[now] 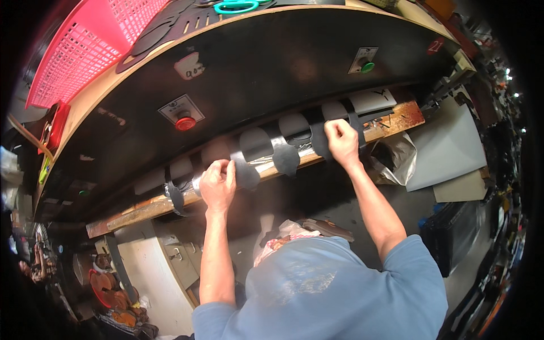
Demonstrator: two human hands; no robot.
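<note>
- Premises: a workshop or factory floor; I cannot tell which.
- Long black flat panel (260, 62), fitted with a round red push button (185, 123) and a round green push button (368, 67), each on a pale plate.
- Worn, scuffed wooden ledge (113, 225) below, bearing a row of dark flat cut pieces (286, 159).
- Above the panel, I log a pink plastic mesh basket (79, 54) and teal-handled scissors (238, 11).
- Lower left, brown heaped pieces (110, 288), material unclear to me.

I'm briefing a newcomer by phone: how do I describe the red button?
Find the long black panel. On its left half, beyond the left hand, a pale plate bears the round red button; the button farther right is green.
</note>
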